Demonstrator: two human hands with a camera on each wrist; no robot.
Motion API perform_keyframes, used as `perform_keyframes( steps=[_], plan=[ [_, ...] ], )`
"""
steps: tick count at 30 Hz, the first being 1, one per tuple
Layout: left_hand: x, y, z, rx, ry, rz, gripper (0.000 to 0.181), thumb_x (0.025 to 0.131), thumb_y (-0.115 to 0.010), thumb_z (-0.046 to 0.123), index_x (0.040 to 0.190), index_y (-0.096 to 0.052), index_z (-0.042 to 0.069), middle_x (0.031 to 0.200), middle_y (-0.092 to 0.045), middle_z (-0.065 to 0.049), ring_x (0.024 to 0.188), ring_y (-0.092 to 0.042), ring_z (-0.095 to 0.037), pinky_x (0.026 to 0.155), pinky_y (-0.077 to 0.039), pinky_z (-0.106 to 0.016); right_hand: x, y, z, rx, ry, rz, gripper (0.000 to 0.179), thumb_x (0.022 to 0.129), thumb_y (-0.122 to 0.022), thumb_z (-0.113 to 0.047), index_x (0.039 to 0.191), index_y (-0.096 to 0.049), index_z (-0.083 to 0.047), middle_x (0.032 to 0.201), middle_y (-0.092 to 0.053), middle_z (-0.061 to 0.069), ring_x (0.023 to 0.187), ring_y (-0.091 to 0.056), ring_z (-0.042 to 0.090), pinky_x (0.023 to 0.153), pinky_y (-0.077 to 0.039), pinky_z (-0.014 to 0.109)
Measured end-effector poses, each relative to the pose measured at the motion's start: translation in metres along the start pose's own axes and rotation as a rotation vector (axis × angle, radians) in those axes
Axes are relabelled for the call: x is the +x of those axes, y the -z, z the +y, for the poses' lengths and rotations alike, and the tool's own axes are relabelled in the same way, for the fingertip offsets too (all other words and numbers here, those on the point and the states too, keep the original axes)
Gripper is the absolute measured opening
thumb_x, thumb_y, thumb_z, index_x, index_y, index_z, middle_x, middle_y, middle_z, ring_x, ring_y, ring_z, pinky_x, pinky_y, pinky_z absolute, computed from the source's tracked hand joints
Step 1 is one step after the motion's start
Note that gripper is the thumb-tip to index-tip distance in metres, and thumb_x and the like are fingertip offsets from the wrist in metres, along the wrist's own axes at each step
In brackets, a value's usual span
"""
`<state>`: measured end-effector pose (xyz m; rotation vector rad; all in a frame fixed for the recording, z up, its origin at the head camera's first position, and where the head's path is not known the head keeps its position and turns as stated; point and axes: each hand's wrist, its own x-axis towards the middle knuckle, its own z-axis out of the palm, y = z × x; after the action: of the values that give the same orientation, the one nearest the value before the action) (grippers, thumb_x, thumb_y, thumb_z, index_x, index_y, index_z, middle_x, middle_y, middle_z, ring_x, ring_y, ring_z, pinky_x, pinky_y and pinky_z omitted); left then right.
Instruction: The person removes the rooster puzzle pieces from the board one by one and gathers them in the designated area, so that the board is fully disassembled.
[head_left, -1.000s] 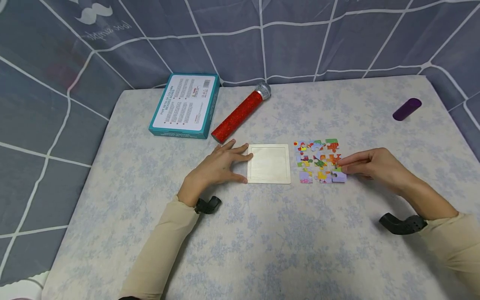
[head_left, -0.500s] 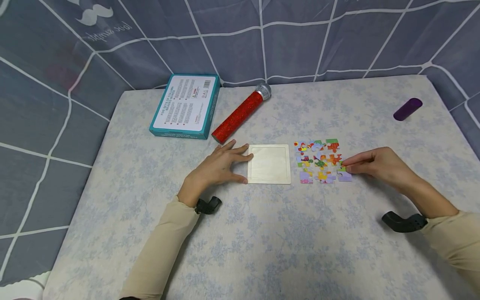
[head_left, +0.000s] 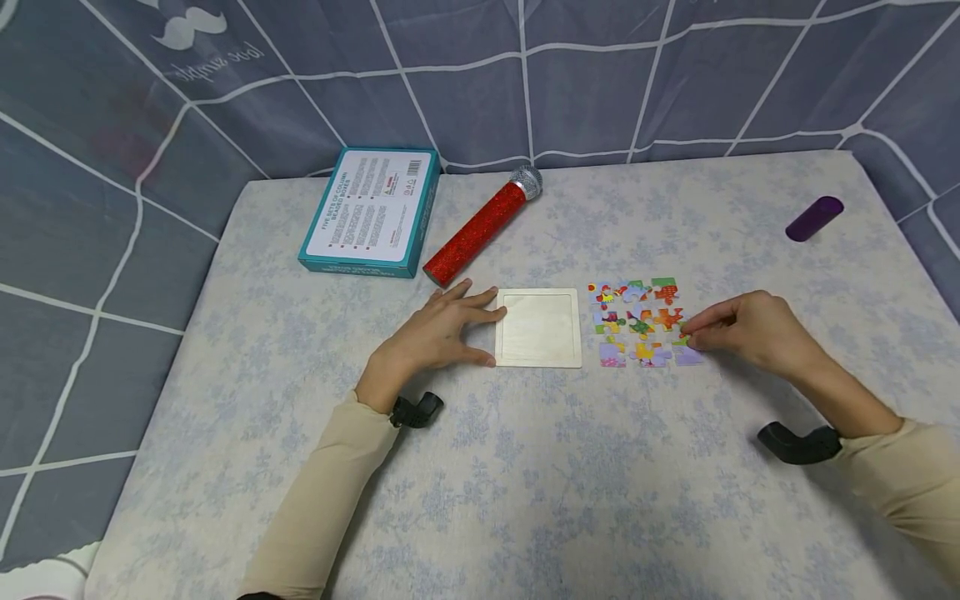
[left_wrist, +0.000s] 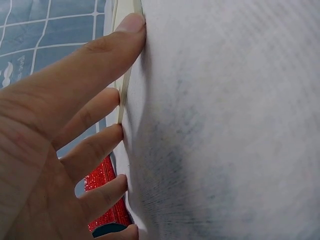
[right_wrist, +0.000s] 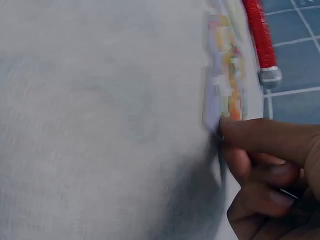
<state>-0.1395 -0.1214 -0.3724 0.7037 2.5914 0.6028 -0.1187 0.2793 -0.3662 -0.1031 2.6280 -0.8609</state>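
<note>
A shallow cream square tray (head_left: 537, 363) lies flat on the table in the head view. Spread along its left edge, my left hand (head_left: 435, 329) touches it with thumb and fingertips, the fingers fairly straight. Right of the tray, colourful jigsaw pieces (head_left: 640, 323) lie in loose rows with small gaps. My right hand (head_left: 757, 333) pinches the lavender-and-green corner puzzle piece (head_left: 687, 357) at the lower right between thumb and forefinger; the fingertips hide part of it. In the right wrist view this puzzle piece (right_wrist: 212, 107) looks blurred, and the other fingers are curled.
Behind the left hand lie a red glittery microphone (head_left: 480, 229) and a teal-edged box (head_left: 371, 208) with a white printed label. A purple cylinder (head_left: 814, 219) lies at the far right. Grey checked cloth (head_left: 465, 100) hangs behind the table (head_left: 525, 483).
My right hand has shifted the lower-right corner piece slightly to the right, away from its neighbour, and then eased marginally back left. My left hand and the tray have stayed put.
</note>
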Motion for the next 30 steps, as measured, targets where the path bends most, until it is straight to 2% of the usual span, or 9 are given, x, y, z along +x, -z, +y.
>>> perform_keyframes(
  steps=[4,10,17,21,24,27,30],
  plan=[
    [0.001,-0.001,0.0,0.002,0.0,-0.003,0.075,0.073,-0.088,0.031,0.14,-0.055,0.017,0.156,-0.035,-0.004,0.149,-0.012,-0.035,0.116,-0.009,-0.061,-0.002,-0.001,0.001,-0.003,-0.003,0.016,0.021,0.085,-0.077,-0.028,0.098,-0.08,-0.012,0.094,-0.076,0.005,0.081,-0.058,0.007,0.06,-0.043,0.024],
    [0.002,-0.001,0.0,0.001,0.002,-0.004,0.075,0.074,-0.088,0.031,0.14,-0.055,0.017,0.156,-0.035,-0.004,0.149,-0.012,-0.034,0.116,-0.009,-0.061,-0.003,-0.002,0.003,-0.01,0.008,0.027,0.018,0.085,-0.077,-0.024,0.097,-0.08,-0.011,0.093,-0.076,0.006,0.074,-0.053,0.009,0.055,-0.038,0.025],
    [0.003,-0.002,0.0,-0.008,0.007,-0.003,0.075,0.073,-0.088,0.031,0.14,-0.055,0.018,0.156,-0.034,-0.003,0.149,-0.012,-0.033,0.117,-0.008,-0.06,-0.001,-0.002,0.003,-0.014,0.016,0.019,0.018,0.086,-0.077,-0.026,0.097,-0.08,-0.011,0.092,-0.076,0.006,0.077,-0.056,0.006,0.057,-0.04,0.024],
    [0.003,-0.002,0.0,-0.003,0.01,-0.006,0.076,0.073,-0.088,0.032,0.14,-0.055,0.019,0.156,-0.034,-0.002,0.149,-0.012,-0.033,0.117,-0.009,-0.059,-0.003,0.002,0.003,-0.022,0.012,0.02,0.021,0.087,-0.075,-0.031,0.098,-0.08,-0.014,0.097,-0.075,0.006,0.08,-0.057,0.005,0.06,-0.042,0.023],
    [0.002,-0.002,0.0,0.007,0.003,-0.005,0.076,0.074,-0.087,0.033,0.141,-0.054,0.019,0.156,-0.034,-0.002,0.149,-0.012,-0.033,0.117,-0.01,-0.059,-0.004,0.007,0.002,-0.017,0.007,0.081,0.024,0.089,-0.073,-0.034,0.101,-0.079,-0.014,0.09,-0.073,0.005,0.07,-0.05,0.005,0.054,-0.039,0.025],
    [0.002,-0.003,0.0,0.027,-0.009,-0.001,0.075,0.074,-0.087,0.033,0.141,-0.055,0.019,0.156,-0.034,-0.003,0.149,-0.013,-0.034,0.116,-0.012,-0.06,-0.004,0.012,0.002,-0.012,0.045,0.204,0.024,0.092,-0.071,-0.029,0.106,-0.078,-0.011,0.079,-0.067,0.007,0.059,-0.043,0.01,0.047,-0.033,0.028],
    [0.0,-0.003,0.0,0.061,-0.027,0.002,0.075,0.075,-0.086,0.034,0.141,-0.055,0.018,0.156,-0.034,-0.005,0.148,-0.015,-0.036,0.115,-0.014,-0.062,-0.001,0.015,0.003,-0.009,0.128,0.335,0.022,0.094,-0.066,-0.021,0.11,-0.075,-0.009,0.085,-0.066,0.009,0.061,-0.045,0.006,0.048,-0.035,0.024]
  ],
)
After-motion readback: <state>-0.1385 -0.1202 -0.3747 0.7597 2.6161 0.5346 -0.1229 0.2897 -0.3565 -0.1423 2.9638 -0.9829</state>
